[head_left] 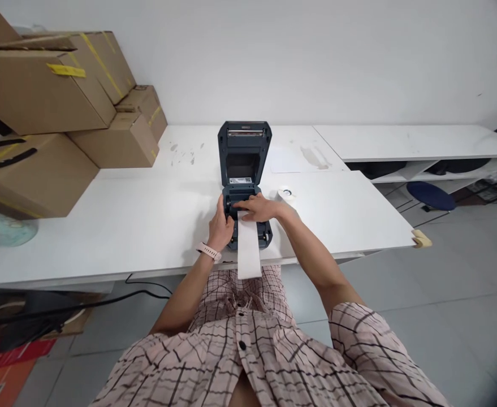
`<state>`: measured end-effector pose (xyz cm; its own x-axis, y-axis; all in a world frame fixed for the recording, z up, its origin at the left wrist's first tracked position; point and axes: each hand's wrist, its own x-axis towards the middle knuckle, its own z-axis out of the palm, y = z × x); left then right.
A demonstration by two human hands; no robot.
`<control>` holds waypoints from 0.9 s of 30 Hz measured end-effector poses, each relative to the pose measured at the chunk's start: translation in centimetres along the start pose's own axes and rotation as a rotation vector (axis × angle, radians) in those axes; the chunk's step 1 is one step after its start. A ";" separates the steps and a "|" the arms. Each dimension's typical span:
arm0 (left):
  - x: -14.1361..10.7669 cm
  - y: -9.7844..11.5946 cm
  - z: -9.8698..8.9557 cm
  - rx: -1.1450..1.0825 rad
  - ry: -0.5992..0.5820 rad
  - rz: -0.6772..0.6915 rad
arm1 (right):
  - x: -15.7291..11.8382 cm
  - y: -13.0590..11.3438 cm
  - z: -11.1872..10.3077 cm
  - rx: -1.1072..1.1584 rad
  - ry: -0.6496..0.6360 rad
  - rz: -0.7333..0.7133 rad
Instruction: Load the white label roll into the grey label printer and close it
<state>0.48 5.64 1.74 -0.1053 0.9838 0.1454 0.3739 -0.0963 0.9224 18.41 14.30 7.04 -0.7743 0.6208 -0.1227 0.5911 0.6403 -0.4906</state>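
A dark label printer (245,147) stands near the table's front edge with its lid raised. From its lower body a white label strip (249,249) runs out over the edge and hangs down. My left hand (220,229) grips the printer's left side, fingers along the outer wall and thumb over the rim. Inside the body, my right hand (259,208) lies across the upper end of the strip, its fingers stretched toward the left and holding nothing I can see. Just right of the printer sits a small white roll (286,195), partly behind my right wrist.
Cardboard boxes (40,90) are stacked on the left of the white table (138,226). A white sheet (284,161) lies behind the roll. At the right are a shelf unit (422,141) and a blue stool (430,195). Black cables (142,292) hang below the table.
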 end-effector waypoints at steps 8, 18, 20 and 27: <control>0.0 -0.3 0.0 0.029 0.015 -0.005 | -3.6 -1.0 -3.9 0.491 -0.045 -0.163; -0.4 0.9 -0.1 0.148 0.025 0.012 | -23.0 7.7 -3.4 0.795 0.796 0.017; -0.4 1.1 -0.2 0.203 0.027 0.007 | -24.9 9.5 -2.6 0.771 0.757 0.144; -0.2 1.1 -0.3 0.333 0.036 -0.034 | -21.4 13.9 1.5 0.612 0.561 0.440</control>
<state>0.64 5.29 2.86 -0.1533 0.9789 0.1349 0.6494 -0.0031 0.7605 42.87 9.27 1.58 -0.1937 0.9798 -0.0493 0.4597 0.0463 -0.8869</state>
